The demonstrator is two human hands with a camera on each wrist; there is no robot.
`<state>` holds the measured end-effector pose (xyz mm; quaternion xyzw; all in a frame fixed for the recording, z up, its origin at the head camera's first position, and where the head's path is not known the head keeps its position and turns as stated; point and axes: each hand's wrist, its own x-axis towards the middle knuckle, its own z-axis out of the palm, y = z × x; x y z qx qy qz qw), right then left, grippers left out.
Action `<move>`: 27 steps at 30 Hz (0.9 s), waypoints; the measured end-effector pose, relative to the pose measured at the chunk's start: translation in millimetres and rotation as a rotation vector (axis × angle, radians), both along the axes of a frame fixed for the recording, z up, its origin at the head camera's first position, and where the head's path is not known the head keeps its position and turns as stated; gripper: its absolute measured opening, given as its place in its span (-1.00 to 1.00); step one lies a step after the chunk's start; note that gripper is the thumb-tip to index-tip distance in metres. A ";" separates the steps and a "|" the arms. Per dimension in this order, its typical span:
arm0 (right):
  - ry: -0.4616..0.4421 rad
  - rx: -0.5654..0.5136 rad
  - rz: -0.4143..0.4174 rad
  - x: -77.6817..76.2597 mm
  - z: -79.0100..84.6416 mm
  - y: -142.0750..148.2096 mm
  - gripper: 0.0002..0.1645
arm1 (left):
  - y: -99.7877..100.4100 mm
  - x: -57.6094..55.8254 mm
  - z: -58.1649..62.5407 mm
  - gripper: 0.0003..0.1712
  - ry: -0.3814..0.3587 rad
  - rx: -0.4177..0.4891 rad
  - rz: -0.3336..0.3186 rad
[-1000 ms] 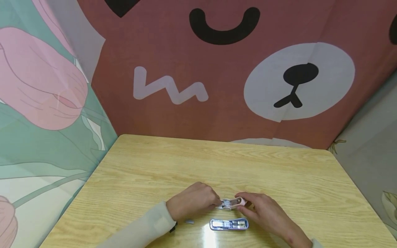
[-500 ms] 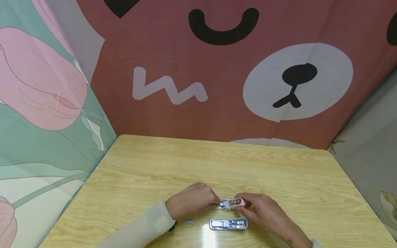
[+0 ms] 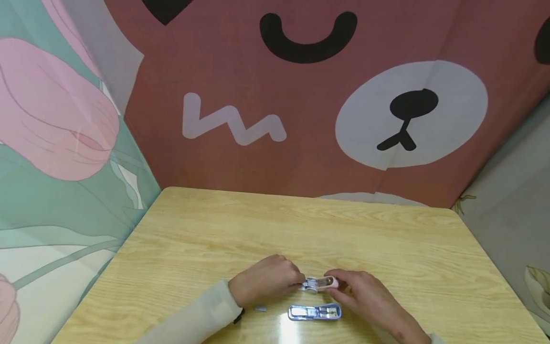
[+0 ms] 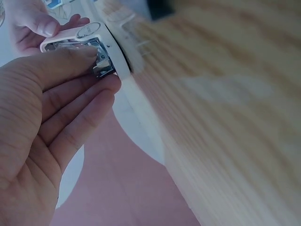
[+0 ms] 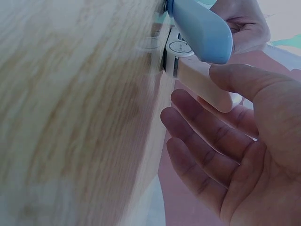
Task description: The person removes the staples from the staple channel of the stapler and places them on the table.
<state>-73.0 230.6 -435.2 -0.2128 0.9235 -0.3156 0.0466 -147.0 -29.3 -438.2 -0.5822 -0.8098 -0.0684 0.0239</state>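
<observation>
A small pink and white stapler (image 3: 325,282) sits at the front of the table, its metal inside showing. My left hand (image 3: 270,281) pinches the metal end; in the left wrist view its thumb (image 4: 77,59) lies over the metal part and fingertips are just beneath. From the other side, my right hand (image 3: 365,292) holds the pink end between thumb and index finger, the other fingers loosely bent. A second stapler, blue (image 3: 314,312), lies just in front of it. In the right wrist view the blue stapler (image 5: 202,30) partly covers the pink one (image 5: 202,80).
A small grey strip (image 3: 260,308), perhaps staples, lies by my left wrist. The wooden table (image 3: 258,224) reaches back to a cloth backdrop (image 3: 232,162) with a bear print. A flowered cloth (image 3: 56,119) hangs on the left.
The pink end of the stapler has dipped slightly and lies more level, with my right hand a touch lower. My left hand keeps its hold. The view has shifted a little.
</observation>
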 end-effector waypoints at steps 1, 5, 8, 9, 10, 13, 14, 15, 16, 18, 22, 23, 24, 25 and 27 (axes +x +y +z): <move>-0.004 0.003 -0.006 0.3 -0.3 0.1 -0.68 | 0.0 0.5 -0.2 -0.81 0.008 -0.003 -0.004; -0.020 0.005 -0.013 0.5 -1.5 0.2 -0.66 | 0.0 2.4 -0.7 -0.83 0.022 0.004 -0.009; -0.016 -0.006 -0.007 -0.5 -1.3 -0.3 -0.69 | -0.6 2.6 0.4 -0.84 0.011 0.044 -0.006; -0.014 -0.010 -0.003 -0.9 -1.1 -0.2 -0.69 | -0.9 2.2 1.3 -0.85 0.008 0.061 -0.006; -0.007 -0.014 0.001 -1.3 -0.8 -0.2 -0.71 | -1.4 1.8 2.6 -0.87 -0.004 0.084 -0.003; 0.023 -0.023 0.012 -2.4 0.3 -0.1 -0.75 | -4.1 0.8 9.3 -0.91 -0.011 0.140 -0.008; 0.034 -0.022 0.016 -2.6 0.5 -0.2 -0.76 | -5.7 0.9 11.7 -0.93 -0.005 0.151 -0.010; 0.041 -0.019 0.016 -3.0 0.7 -0.2 -0.77 | -7.5 0.9 14.2 -0.94 0.000 0.156 -0.009; 0.046 -0.015 0.015 -3.4 0.9 -0.4 -0.78 | -9.7 1.0 16.9 -0.95 0.007 0.155 -0.006; 0.046 -0.003 0.012 -4.2 1.4 -0.6 -0.77 | -14.8 1.2 20.5 -0.96 0.035 0.126 0.011; 0.022 0.017 0.006 -4.5 1.9 -0.7 -0.76 | -27.8 2.4 23.1 -0.96 0.026 0.039 0.069; 0.020 0.019 0.005 -4.3 2.0 -0.7 -0.76 | -30.9 2.8 22.7 -0.97 0.016 0.018 0.082; 0.017 0.017 0.007 -4.0 2.1 -0.8 -0.76 | -33.8 3.4 22.4 -0.95 0.007 0.001 0.094; 0.016 0.013 0.009 -3.8 2.0 -0.9 -0.76 | -36.5 4.1 22.1 -0.93 0.000 -0.016 0.104; 0.014 0.003 0.014 -3.3 1.8 -1.0 -0.77 | -40.9 5.6 20.4 -0.86 0.000 -0.048 0.113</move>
